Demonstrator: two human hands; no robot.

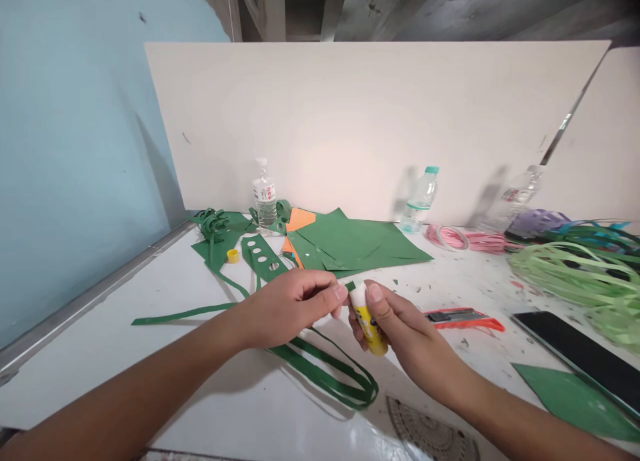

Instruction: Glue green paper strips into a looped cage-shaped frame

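Note:
In my right hand [395, 321] is a yellow glue stick [369, 322], tilted, its white top end up against the tip of a green paper strip [351, 286]. My left hand [300, 301] pinches that tip between thumb and fingers. Below my hands a long green strip loops over the white table [210, 387]; whether it is one piece with the pinched tip is hidden by my left hand. The yellow cap [233, 255] lies apart, beyond my left forearm. Close by it is a green paper piece with round holes [263, 255].
Green sheets [365, 241] and orange paper lie at the back, near several plastic bottles [421, 201]. On the right are an orange box cutter [465, 318], a phone [575, 347], pink strips [480, 241] and pale green strips [565, 274]. A protractor [430, 431] lies in front.

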